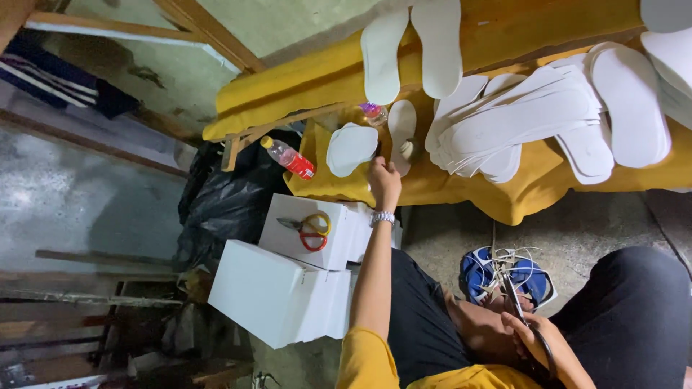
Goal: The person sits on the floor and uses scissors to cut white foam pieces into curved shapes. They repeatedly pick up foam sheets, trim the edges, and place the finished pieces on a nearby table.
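Reaching up from a yellow sleeve, the person's left hand [384, 180] stretched to the yellow bench [504, 187], where its curled fingers [376, 167] met the edge of a white insole [351, 148] lying flat on the padded top. Whether the fingertips pinched the insole or only touched it could not be told from this angle. The insole sat just beyond the fingers, toward the bottle side, its long axis running roughly across the line of the outstretched arm. A second insole [401, 130] lay just beside the hand on the other side, with a small clear bottle [374, 113] near both.

The right hand [537, 338] rested low by the knee, fingers closed around dark shears [520, 310] whose blades pointed toward a blue-and-white shoe [504, 277] tangled with cord on the floor. That hand was well apart from the bench, leaving the left far nearer the insole.

A fanned stack of insoles [533, 122] covered the bench to the right, and two more hung over the rail above. Red-and-yellow scissors [308, 229] lay on white boxes [288, 274] beside the arm, a red-labelled bottle [288, 156] tilted against black bags [223, 202] nearby.
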